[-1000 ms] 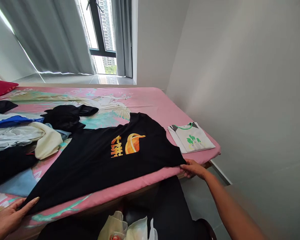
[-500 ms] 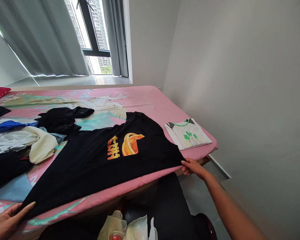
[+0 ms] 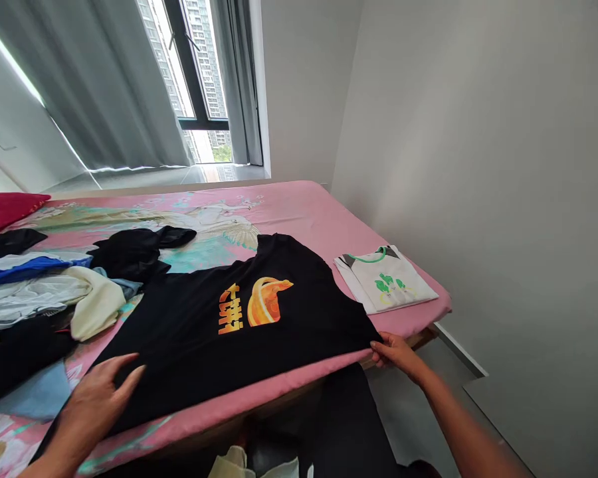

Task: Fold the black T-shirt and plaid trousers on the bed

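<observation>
The head camera looked forward and down over the bed [image 3: 299,209] — from close by its near edge.

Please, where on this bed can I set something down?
On the pink patterned bedsheet, the far right is bare, beyond the flat black printed shirt and folded white shirt. A far strip is free too, right of the red fabric cushion. The left is crowded with heaped white, blue, cream and black clothes.
</observation>
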`<state>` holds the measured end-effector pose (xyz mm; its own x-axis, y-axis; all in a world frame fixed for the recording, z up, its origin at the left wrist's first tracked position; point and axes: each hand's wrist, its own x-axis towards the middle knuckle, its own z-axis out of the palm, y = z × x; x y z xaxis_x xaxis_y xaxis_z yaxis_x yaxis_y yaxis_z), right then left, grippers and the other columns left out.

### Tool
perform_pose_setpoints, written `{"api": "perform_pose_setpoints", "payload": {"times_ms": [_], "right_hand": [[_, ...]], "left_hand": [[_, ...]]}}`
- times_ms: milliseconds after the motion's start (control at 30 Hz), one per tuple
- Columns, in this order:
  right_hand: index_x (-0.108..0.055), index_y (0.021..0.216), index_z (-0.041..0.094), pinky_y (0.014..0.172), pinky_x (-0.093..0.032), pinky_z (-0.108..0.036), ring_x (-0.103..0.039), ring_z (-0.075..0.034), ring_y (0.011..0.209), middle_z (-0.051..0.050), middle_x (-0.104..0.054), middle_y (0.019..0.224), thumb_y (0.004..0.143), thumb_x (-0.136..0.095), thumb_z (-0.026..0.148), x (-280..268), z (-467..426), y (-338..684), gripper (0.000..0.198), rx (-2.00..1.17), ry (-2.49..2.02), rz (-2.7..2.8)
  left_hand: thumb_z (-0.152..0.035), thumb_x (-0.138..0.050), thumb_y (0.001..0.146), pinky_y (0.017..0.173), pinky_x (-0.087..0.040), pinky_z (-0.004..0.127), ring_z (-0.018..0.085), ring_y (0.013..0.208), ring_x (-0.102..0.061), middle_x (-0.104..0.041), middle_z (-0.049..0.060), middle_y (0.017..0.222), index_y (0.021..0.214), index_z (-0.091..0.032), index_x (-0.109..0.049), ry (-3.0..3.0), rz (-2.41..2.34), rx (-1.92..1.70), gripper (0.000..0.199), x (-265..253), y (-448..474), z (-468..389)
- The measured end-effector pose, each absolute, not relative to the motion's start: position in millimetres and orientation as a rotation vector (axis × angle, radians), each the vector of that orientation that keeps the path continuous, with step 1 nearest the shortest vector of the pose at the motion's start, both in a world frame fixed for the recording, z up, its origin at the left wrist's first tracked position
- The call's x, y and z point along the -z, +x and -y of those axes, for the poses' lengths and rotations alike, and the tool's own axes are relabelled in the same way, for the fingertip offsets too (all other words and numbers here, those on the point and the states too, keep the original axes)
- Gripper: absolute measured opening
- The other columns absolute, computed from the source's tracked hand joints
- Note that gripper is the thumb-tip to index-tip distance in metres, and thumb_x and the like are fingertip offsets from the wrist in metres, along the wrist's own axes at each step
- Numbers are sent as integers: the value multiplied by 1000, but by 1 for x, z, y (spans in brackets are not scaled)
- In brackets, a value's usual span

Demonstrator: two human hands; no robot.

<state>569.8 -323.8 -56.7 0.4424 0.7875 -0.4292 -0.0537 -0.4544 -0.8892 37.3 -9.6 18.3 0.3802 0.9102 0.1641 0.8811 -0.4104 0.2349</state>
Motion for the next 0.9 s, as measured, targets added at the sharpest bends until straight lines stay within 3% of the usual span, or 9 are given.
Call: {"api": "perform_pose_setpoints", "payload": {"times_ms": [100,233,400,567,733,833,900], "right_hand": [[-49,82,18,47,-36,-22,-55,-12,49,1,-61,59,65,-62,58,59,322,570,46,-1131,-1754,673],[-52,83,18,52,-40,-25,-54,-13,52,2,-60,58,67,-61,57,62,321,570,43,-1103,-1685,766],[-54,86,19,53,-41,-26,-56,-15,56,1,-60,60,66,-60,60,57,322,570,47,-1097,-1693,767],[-54,88,18,54,-43,-27,-54,-14,54,1,-60,58,71,-58,57,47,319,575,43,-1127,-1622,819],[-52,82,18,53,-41,-24,-51,-12,51,3,-54,53,78,-52,52,51,324,584,34,-1162,-1613,870],[-53,91,18,46,-36,-23,-46,-12,46,5,-49,52,77,-50,53,55,326,595,38,-1145,-1715,840],[-55,96,19,46,-35,-24,-46,-13,47,4,-50,56,77,-48,55,50,322,605,42,-964,-1826,801]], "left_hand": [[-46,-43,85,97,-39,31,20,108,-54,-61,3,112,106,-23,-56,2527,-1220,-449,33,-30,140,25],[-43,-42,87,98,-39,35,21,112,-52,-58,6,120,112,-22,-57,2573,-855,-323,36,-29,269,34],[-36,-48,84,104,-33,36,23,124,-43,-51,10,132,125,-19,-47,2620,-879,-137,45,-16,372,22],[-45,-51,80,91,-41,40,30,109,-55,-60,16,115,115,-15,-53,2560,-1066,5,46,-10,417,3],[-43,-54,78,78,-44,29,22,92,-60,-64,8,100,98,-18,-58,2564,-929,60,32,-31,421,4],[-39,-43,86,78,-41,32,20,84,-56,-61,6,87,83,-19,-56,2730,-616,-144,24,-38,401,28],[-31,-42,85,75,-39,33,18,77,-52,-58,5,77,74,-20,-52,2837,-245,-273,19,-29,383,51]]}}
